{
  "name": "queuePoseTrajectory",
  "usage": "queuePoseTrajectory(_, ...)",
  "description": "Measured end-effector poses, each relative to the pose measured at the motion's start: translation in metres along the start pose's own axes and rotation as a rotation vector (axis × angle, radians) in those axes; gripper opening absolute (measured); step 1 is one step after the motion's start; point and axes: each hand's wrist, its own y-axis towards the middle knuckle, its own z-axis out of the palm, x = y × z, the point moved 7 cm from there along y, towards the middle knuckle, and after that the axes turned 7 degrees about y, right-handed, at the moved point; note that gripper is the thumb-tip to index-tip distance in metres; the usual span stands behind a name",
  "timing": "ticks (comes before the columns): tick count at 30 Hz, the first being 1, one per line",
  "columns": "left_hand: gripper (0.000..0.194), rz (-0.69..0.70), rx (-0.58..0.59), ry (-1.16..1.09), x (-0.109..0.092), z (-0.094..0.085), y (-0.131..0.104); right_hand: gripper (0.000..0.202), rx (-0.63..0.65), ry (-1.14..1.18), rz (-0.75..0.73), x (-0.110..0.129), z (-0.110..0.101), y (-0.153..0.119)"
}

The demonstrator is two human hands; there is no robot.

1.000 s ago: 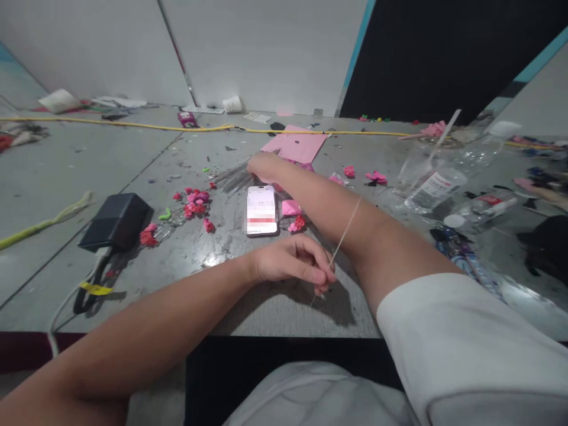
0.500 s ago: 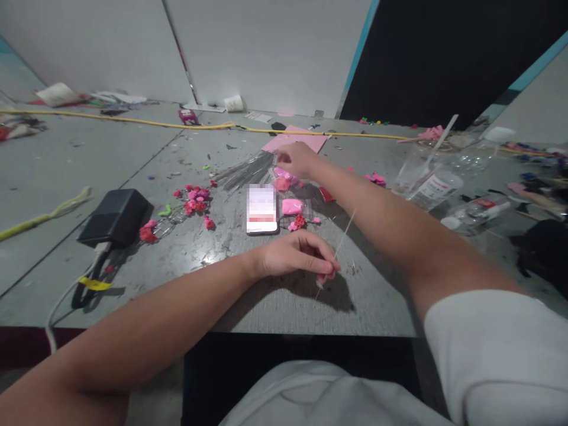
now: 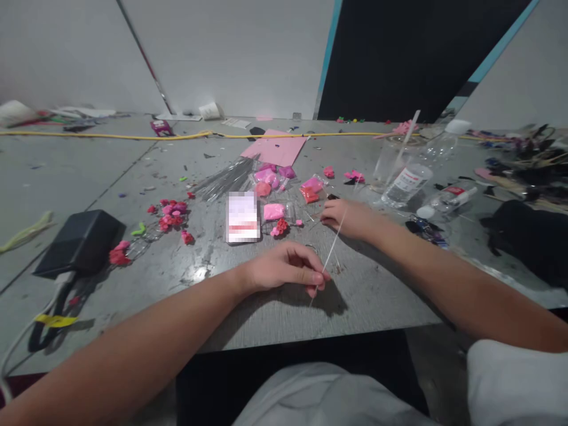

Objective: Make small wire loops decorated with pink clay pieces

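Note:
My left hand is closed in a pinch on a thin pale wire, which slants up to the right above the table's near edge. Beyond it, my right hand rests low by the tabletop with fingers curled together. What they hold, if anything, is too small to make out; a small dark thing lies just behind them. Left of that hand are a packet of pink clay, an orange-red packet and a little red and pink flower cluster. A phone lies behind my left hand.
A bundle of grey wires lies by a pink sheet. Pink and red clay flowers and a black power adapter are on the left. Plastic bottles occupy the right. A yellow cord crosses the back.
My right hand has come back from the wire bundle, toward me and to the right. My left hand keeps its pinch on the wire. The view has shifted right.

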Motion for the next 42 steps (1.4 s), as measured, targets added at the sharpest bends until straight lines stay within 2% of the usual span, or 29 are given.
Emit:
queuePoseTrajectory(6,0.024,0.062,-0.102,-0.007,-0.005,-0.007,-0.001,0.022,0.012,-0.024,-0.029,-0.013,-0.001,0.007)
queuePoseTrajectory(13,0.027,0.147,-0.197,-0.039,-0.009,-0.019,-0.001,0.01,0.069,-0.109,0.039,-0.017,-0.009,0.023)
queuePoseTrajectory(19,0.029,0.163,-0.31,-0.044,-0.01,-0.024,-0.001,0.024,0.071,-0.24,0.016,-0.003,-0.001,0.015)
queuePoseTrajectory(23,0.027,0.183,-0.351,-0.072,-0.011,-0.026,-0.001,0.015,0.086,-0.249,0.037,-0.001,0.004,0.008)
queuePoseTrajectory(26,0.024,0.213,-0.385,-0.091,-0.014,-0.029,-0.001,0.011,0.043,-0.207,0.026,-0.001,-0.004,0.002)
queuePoseTrajectory(29,0.023,0.254,-0.491,-0.109,-0.018,-0.035,-0.003,0.006,-0.112,0.002,0.083,-0.009,-0.022,-0.006)
queuePoseTrajectory(31,0.022,0.263,-0.577,-0.116,-0.019,-0.04,-0.006,0.006,-0.238,0.274,0.2,-0.016,-0.033,-0.013)
queuePoseTrajectory(33,0.022,0.255,-0.65,-0.107,-0.02,-0.044,-0.008,0.011,-0.316,0.611,0.318,-0.016,-0.033,-0.021)
queuePoseTrajectory(35,0.022,0.24,-0.713,-0.075,-0.02,-0.046,-0.009,0.019,-0.317,0.912,0.348,0.0,-0.025,-0.024)
queuePoseTrajectory(37,0.023,0.234,-0.757,-0.027,-0.02,-0.048,-0.01,0.023,-0.333,1.089,0.313,0.025,-0.018,-0.026)
queuePoseTrajectory(39,0.022,0.24,-0.786,0.014,-0.021,-0.049,-0.01,0.024,-0.345,1.174,0.278,0.049,-0.01,-0.027)
queuePoseTrajectory(42,0.02,0.268,-0.814,0.039,-0.023,-0.051,-0.011,0.024,-0.395,1.165,0.237,0.074,0.001,-0.031)
